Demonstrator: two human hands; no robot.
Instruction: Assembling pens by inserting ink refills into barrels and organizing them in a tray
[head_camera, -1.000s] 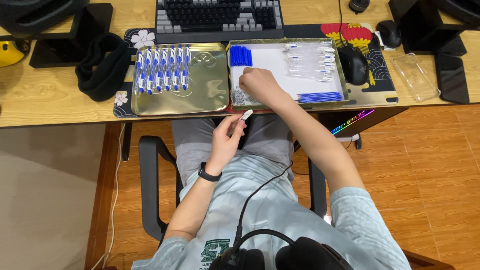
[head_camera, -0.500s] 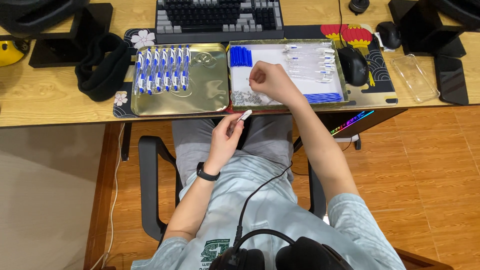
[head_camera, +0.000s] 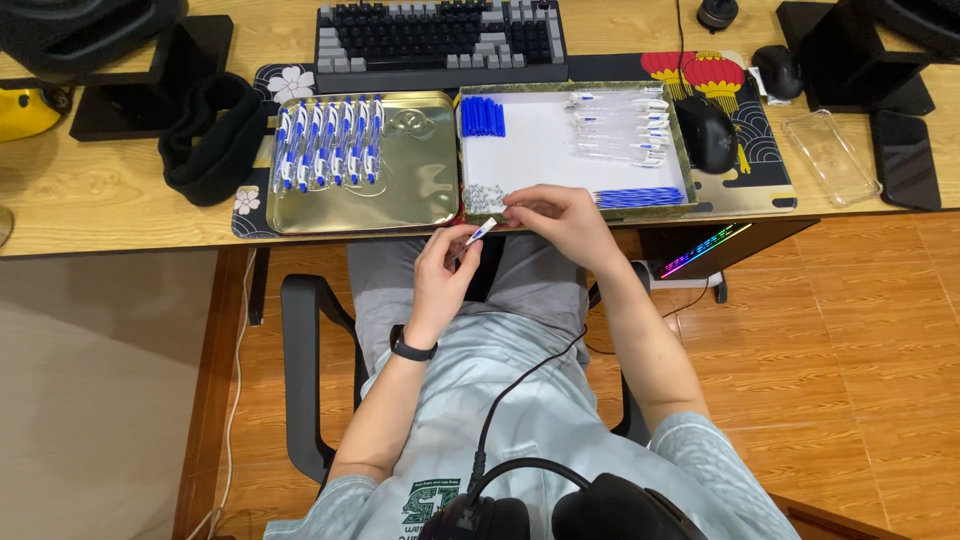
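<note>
My left hand is held over my lap just below the desk edge, pinching a short white pen piece with a blue tip. My right hand is at the front rim of the white-lined tray, its fingertips pinched close to that piece. Anything between those fingertips is too small to see. In the tray lie a pile of small springs, blue caps, clear barrels and blue refills. The gold tray to the left holds a row of several assembled pens.
A keyboard sits behind the trays. A black mouse, a clear phone case and a dark phone lie to the right. A black headband lies to the left. My chair and wooden floor are below.
My right hand has pulled back from over the white tray to the desk's front edge, next to the left hand. The left hand has barely moved.
</note>
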